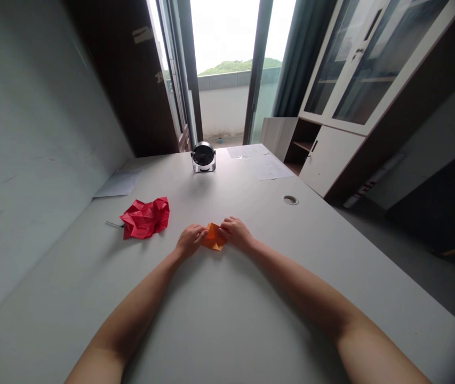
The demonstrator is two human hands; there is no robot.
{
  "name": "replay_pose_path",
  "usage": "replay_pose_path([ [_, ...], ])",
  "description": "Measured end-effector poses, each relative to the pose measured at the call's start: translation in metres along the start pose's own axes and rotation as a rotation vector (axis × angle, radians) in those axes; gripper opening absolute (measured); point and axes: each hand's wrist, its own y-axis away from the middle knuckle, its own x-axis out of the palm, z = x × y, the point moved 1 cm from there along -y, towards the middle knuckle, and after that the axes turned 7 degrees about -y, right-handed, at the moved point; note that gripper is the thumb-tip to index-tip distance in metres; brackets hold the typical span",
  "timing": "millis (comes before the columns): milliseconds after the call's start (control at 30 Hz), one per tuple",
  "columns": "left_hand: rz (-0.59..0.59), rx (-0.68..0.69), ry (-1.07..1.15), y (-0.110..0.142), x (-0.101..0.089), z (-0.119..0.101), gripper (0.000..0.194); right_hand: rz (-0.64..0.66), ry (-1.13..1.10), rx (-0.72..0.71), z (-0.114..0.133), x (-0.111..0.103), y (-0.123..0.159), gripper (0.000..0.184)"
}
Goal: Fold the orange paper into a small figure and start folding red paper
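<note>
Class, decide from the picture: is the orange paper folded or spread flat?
Folded: the orange paper shows slanting creases and raised facets between both hands.

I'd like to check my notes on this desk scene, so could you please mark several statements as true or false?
1. The left hand and right hand both touch the orange paper. True.
2. The red paper lies right of both hands. False: the red paper lies to their left.
3. The round black-and-silver device stands beyond the orange paper. True.
4. The red paper is smooth and flat. False: the red paper is creased and uneven.
</note>
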Motion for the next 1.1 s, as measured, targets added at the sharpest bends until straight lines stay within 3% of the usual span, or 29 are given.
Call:
replay_pose_path([
  [200, -0.045, -0.076, 0.080, 0.002, 0.006, 0.006, 0.036, -0.002, 0.040, 0.057, 0.006, 0.001, -0.001, 0.024],
  [533, -0.039, 0.042, -0.229, 0.000, 0.007, 0.005, 0.067, -0.025, 0.172, 0.160, 0.012, 0.004, -0.001, 0.023],
  [733, 0.021, 0.204, -0.323, -0.002, 0.011, 0.007, 0.047, -0.007, 0.236, 0.145, 0.013, 0.005, -0.002, 0.021],
  [933, -0.016, 0.199, -0.328, -0.001, 0.009, 0.000, 0.055, -0.004, 0.269, 0.152, 0.016, 0.003, -0.002, 0.020],
  [1100, 0.061, 0.243, -0.352, 0.000, 0.015, 0.003, 0.054, -0.008, 0.252, 0.151, 0.016, 0.001, -0.002, 0.019],
])
